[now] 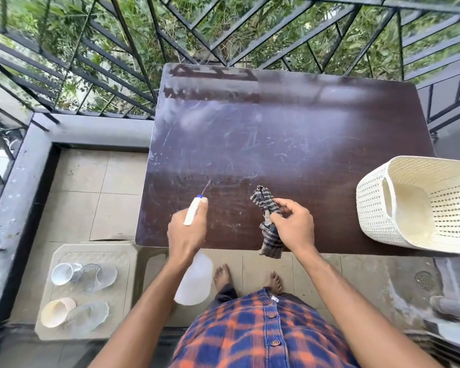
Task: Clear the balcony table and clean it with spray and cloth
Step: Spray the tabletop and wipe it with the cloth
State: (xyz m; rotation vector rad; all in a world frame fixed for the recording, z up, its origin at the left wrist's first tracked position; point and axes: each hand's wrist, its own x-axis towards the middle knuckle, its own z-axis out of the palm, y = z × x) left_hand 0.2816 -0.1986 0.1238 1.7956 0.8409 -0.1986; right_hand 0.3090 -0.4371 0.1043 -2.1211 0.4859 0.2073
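A dark brown table [290,134] with a dusty, smeared top stands against the balcony railing. My left hand [187,233] grips a white spray bottle [194,277] over the table's near left edge; its blue-tipped nozzle points at the tabletop and a thin jet leaves it. My right hand [294,225] holds a striped grey cloth [268,221] just above the near edge, the cloth dangling past it. A cream woven basket [377,205] lies tilted at the table's right side, its inside bare.
On a low plastic stool [128,254] to the left lie several cups and glasses [83,274] on their sides. A black metal railing [117,65] rings the balcony. A floor drain [424,280] sits at right. My bare feet [247,278] stand close to the table.
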